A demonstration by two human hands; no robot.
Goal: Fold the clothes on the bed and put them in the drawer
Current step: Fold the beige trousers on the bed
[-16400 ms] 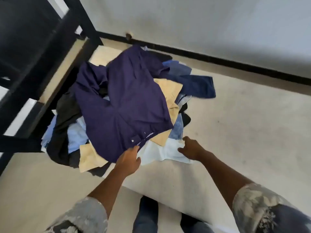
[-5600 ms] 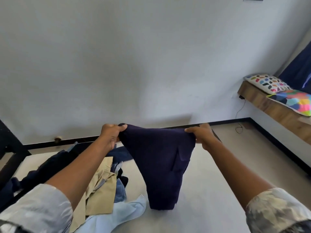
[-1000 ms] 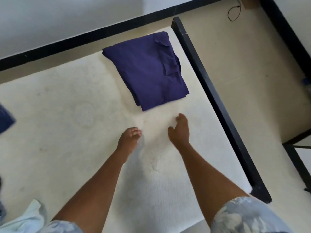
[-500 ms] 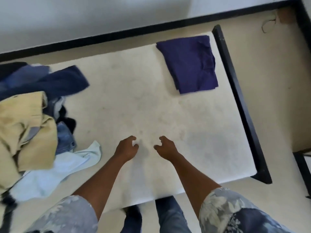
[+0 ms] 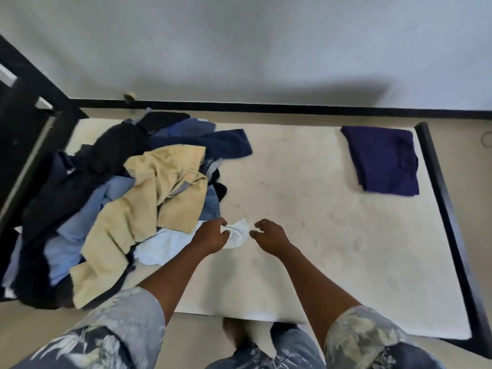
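A heap of unfolded clothes (image 5: 127, 198) lies on the left half of the cream mattress (image 5: 306, 209), with a tan garment (image 5: 165, 198) on top. A pale blue-white garment (image 5: 170, 243) sticks out of the heap's near edge. My left hand (image 5: 210, 235) grips the corner of that pale garment. My right hand (image 5: 269, 235) hovers just right of it, fingers loosely curled and holding nothing. A folded purple shirt (image 5: 383, 161) rests at the mattress's far right corner. No drawer is in view.
A black bed frame rail (image 5: 447, 209) runs along the mattress's right side. A black headboard frame (image 5: 24, 123) stands at the left. A white wall with a black skirting (image 5: 292, 106) runs behind the bed.
My view swung left from the folded purple shirt to the heap. My left hand reached to the pale garment and took hold of its corner; my right hand followed beside it.
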